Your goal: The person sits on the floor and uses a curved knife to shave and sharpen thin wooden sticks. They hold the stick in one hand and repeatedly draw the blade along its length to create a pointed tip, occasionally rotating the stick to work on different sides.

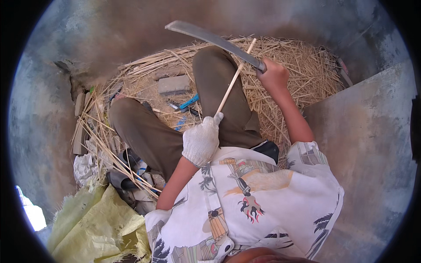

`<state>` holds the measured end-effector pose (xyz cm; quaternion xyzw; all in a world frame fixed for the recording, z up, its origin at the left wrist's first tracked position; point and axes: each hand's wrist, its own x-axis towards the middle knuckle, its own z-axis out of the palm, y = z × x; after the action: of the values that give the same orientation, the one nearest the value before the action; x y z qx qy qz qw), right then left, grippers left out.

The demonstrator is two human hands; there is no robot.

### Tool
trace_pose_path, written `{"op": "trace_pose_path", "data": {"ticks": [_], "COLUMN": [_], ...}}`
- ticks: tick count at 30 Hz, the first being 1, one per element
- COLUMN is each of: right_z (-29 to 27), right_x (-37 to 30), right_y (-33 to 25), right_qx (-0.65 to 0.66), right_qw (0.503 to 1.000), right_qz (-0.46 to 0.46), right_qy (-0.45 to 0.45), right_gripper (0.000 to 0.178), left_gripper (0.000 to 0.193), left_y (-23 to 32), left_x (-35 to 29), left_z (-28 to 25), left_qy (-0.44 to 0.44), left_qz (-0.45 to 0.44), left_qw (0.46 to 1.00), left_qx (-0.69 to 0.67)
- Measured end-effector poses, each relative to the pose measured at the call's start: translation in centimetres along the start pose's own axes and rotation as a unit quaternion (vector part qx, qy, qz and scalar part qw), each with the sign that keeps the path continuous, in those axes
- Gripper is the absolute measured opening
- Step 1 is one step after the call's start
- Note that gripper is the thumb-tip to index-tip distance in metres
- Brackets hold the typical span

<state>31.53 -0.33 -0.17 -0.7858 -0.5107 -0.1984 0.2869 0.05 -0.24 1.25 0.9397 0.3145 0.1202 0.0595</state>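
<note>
My left hand (201, 139), in a white knit glove, grips the near end of a thin pale bamboo strip (232, 80) that slants up and away over my right knee. My bare right hand (273, 74) is closed on the handle of a long grey blade (210, 37), whose edge crosses the strip near its far end. I sit on the ground with both knees bent, in olive trousers and a printed white shirt.
Straw-like shavings and split strips (302, 61) cover the ground around my legs. A grey block (174, 84) and small blue tools (189, 102) lie between my knees. Yellow woven sacks (98, 223) and sandals (127, 171) lie at the left. A concrete slab (368, 144) stands at the right.
</note>
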Motion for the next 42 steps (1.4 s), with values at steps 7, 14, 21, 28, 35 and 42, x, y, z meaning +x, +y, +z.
{"op": "trace_pose_path", "data": {"ticks": [7,14,21,28,35,42], "right_z": [0.0,0.3,-0.8,0.3,1.2,-0.4], "right_x": [0.2,1.2,1.8,2.0,2.9,0.1], "right_y": [-0.3,0.0,-0.5,-1.3,1.6,0.5], "right_qx": [-0.006,-0.018,0.016,0.024,-0.023,0.011], "right_qw": [1.000,1.000,0.998,0.996,0.994,0.998], "right_qz": [-0.010,-0.001,0.043,0.076,0.095,0.048], "right_qy": [0.001,0.003,-0.033,-0.026,-0.043,-0.029], "right_gripper": [0.015,0.011,0.017,0.016,0.016,0.016], "left_gripper": [0.034,0.035,0.031,0.022,0.029,0.024], "left_y": [-0.3,-0.2,-0.4,0.0,-0.2,-0.5], "left_x": [-0.4,-0.5,-0.2,0.2,-0.3,0.1], "left_z": [0.0,0.2,0.1,0.3,1.0,1.3], "left_qy": [-0.003,0.014,0.020,0.064,0.045,0.046], "left_qz": [0.030,0.027,0.036,0.018,-0.007,0.013], "left_qw": [0.999,0.999,0.999,0.998,0.998,0.998], "left_qx": [-0.016,-0.040,-0.021,-0.021,-0.043,-0.032]}}
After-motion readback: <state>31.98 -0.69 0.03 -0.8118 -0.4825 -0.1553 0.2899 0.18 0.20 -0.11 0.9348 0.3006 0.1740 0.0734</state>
